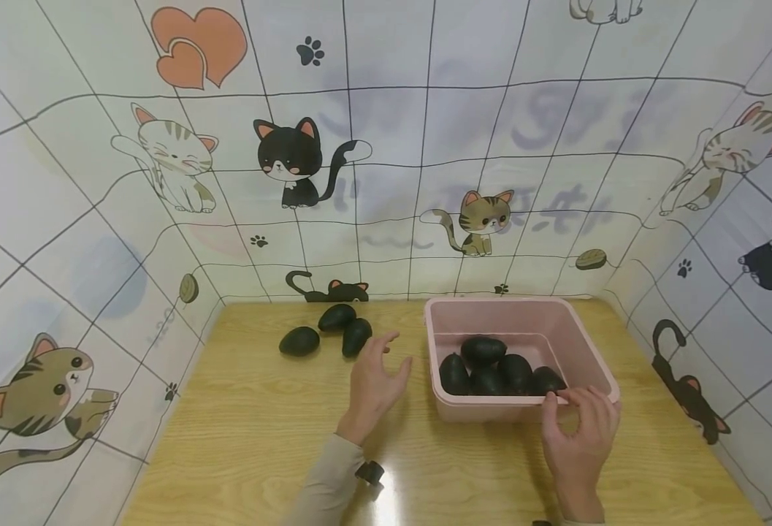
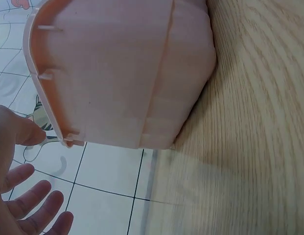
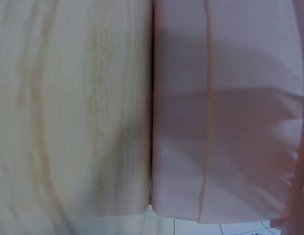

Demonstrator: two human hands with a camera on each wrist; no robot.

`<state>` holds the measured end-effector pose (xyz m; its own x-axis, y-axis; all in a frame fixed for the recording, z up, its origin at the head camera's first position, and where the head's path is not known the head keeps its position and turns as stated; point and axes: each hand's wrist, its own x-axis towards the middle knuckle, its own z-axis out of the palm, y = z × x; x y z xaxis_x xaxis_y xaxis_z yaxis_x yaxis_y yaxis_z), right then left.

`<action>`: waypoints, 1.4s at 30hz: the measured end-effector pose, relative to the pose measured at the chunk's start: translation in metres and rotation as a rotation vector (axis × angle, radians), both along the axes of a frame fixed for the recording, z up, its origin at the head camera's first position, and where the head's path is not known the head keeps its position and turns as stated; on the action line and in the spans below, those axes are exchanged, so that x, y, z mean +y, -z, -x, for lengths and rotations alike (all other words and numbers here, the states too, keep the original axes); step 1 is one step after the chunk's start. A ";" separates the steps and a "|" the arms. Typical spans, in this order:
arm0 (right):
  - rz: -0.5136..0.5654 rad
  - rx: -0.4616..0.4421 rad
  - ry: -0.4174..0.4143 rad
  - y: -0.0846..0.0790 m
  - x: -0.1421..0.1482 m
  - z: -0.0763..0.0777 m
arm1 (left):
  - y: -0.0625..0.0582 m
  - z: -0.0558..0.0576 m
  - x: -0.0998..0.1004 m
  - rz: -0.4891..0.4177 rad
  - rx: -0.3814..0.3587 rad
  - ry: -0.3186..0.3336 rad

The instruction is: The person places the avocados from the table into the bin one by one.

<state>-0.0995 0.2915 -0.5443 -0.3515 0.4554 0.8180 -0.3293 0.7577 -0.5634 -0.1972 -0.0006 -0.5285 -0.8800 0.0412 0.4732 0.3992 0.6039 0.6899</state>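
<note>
Several dark green avocados lie in the pink plastic bin [image 1: 433,343], bunched along its near side; one avocado [image 1: 483,351] rests behind the others. At the bin's near right corner, my right hand [image 1: 579,431] holds the rim, fingers bent over it and thumb at the front. Only a sliver of that hand shows in the right wrist view. My left hand [image 1: 374,380] hovers left of the bin with fingers spread and nothing in them. Just beyond its fingertips are three loose avocados, the nearest avocado [image 1: 357,337] beside my index finger.
The bin stands on a light wooden table [image 1: 241,438], toward its back right. Behind and along both sides rises a white grid-patterned covering [image 1: 386,175] printed with cartoon cats. In the left wrist view the bin's outer wall [image 2: 112,73] is close.
</note>
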 end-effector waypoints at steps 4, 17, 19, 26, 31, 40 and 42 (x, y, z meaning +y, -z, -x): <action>-0.007 -0.008 0.001 0.001 0.001 0.000 | 0.002 0.004 -0.005 -0.017 0.010 -0.009; -0.002 -0.028 -0.003 0.004 0.003 -0.001 | 0.010 0.016 -0.022 -0.111 -0.068 -0.027; 0.000 -0.031 -0.003 0.004 0.003 -0.001 | 0.013 0.019 -0.025 -0.143 -0.100 -0.030; -0.004 -0.020 0.002 0.002 0.001 0.000 | 0.023 0.025 -0.034 -0.173 -0.132 -0.044; -0.002 -0.017 0.003 0.001 0.000 0.000 | 0.026 0.028 -0.038 -0.150 -0.107 -0.078; 0.009 -0.024 0.000 0.001 0.001 -0.001 | 0.030 0.034 -0.044 -0.107 -0.077 -0.113; 0.011 -0.030 0.000 0.001 0.001 -0.002 | 0.031 0.035 -0.045 -0.092 -0.065 -0.121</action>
